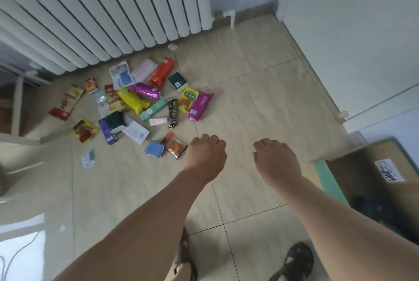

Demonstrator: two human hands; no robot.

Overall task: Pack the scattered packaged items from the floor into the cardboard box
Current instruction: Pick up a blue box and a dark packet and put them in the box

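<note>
Several packaged items lie scattered on the tiled floor in front of a radiator: an orange-red packet (162, 72), a yellow packet (133, 100), a purple packet (200, 106), a small blue packet (154, 149) and a small orange snack packet (176, 148). The brown cardboard box (371, 181) stands at the right edge, its inside dark. My left hand (205, 154) hovers just right of the orange snack packet, fingers hanging down, holding nothing. My right hand (275, 159) hovers over bare tile between the pile and the box, also holding nothing.
A white radiator (102, 15) runs along the back wall behind the pile. A white door or cabinet (353, 38) stands at the right. White furniture legs (17, 104) are at the left. My sandalled feet (292, 262) are at the bottom.
</note>
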